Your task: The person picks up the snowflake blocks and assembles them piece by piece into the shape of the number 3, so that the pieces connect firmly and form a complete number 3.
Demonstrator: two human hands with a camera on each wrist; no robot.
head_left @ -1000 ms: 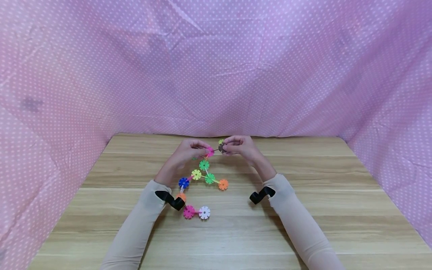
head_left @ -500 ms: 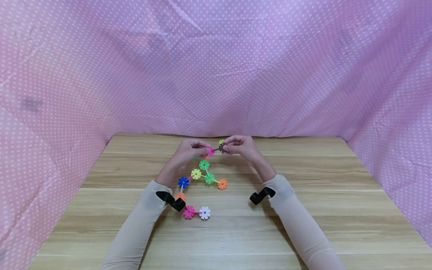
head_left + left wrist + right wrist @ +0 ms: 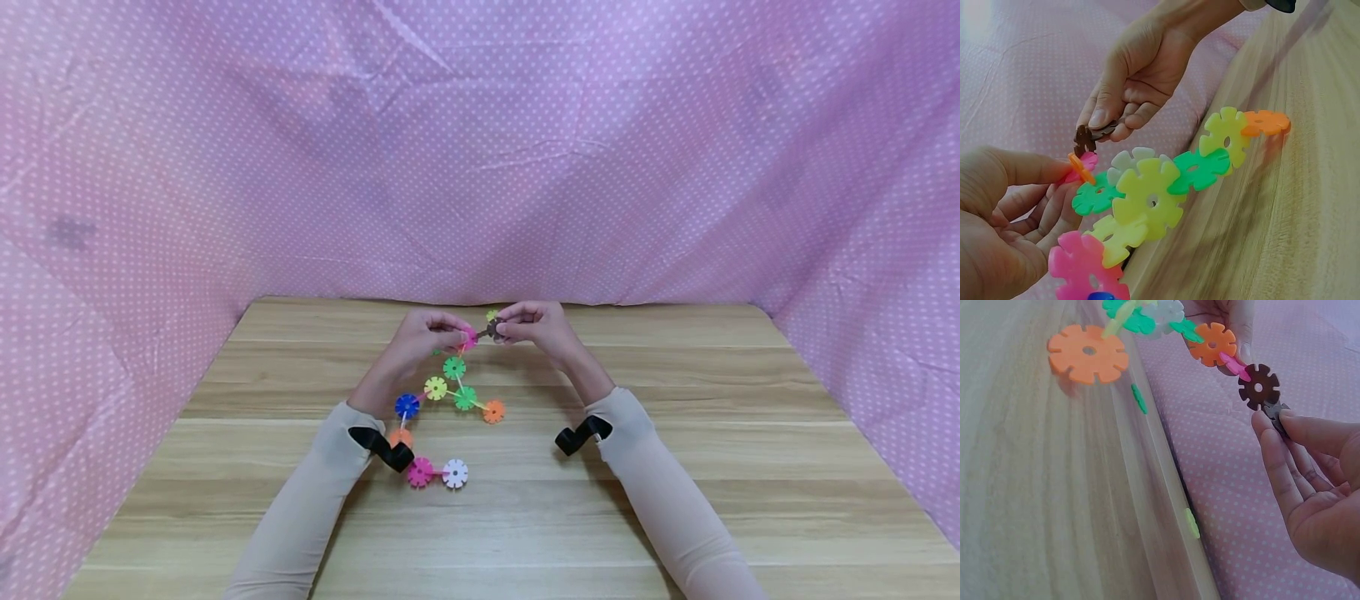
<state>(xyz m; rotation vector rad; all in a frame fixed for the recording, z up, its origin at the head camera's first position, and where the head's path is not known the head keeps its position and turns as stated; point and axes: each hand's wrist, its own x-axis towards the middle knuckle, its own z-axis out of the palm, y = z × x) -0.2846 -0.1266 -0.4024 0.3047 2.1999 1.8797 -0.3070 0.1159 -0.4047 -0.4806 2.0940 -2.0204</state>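
Observation:
A chain of interlocking plastic snowflake discs in several colours stretches from my hands back toward me. My left hand (image 3: pixel 422 333) pinches the pink disc (image 3: pixel 1088 164) at its far end, beside an orange disc (image 3: pixel 1212 345). A brown disc (image 3: pixel 1259 387) joins onto the pink one. My right hand (image 3: pixel 536 327) pinches a second dark brown disc (image 3: pixel 1275 419) between thumb and fingers, and this meets the brown disc's edge. Lower down, the chain has green (image 3: pixel 453 367), yellow (image 3: pixel 436 387), blue (image 3: pixel 407 406) and orange discs (image 3: pixel 493 412). My left wrist camera partly covers another orange disc (image 3: pixel 400 438).
Near me, a pink disc (image 3: pixel 421 472) joined to a white disc (image 3: pixel 454 473) ends the chain. A loose yellow disc (image 3: pixel 1192 523) and a green disc (image 3: pixel 1139 399) lie near the wooden table's (image 3: pixel 675 500) far edge. Pink dotted cloth (image 3: pixel 480 167) hangs behind.
Both hands stay nearly in place, with the left edging slightly right. The brown disc between them turns a little, showing more of its face. The chain sways slightly.

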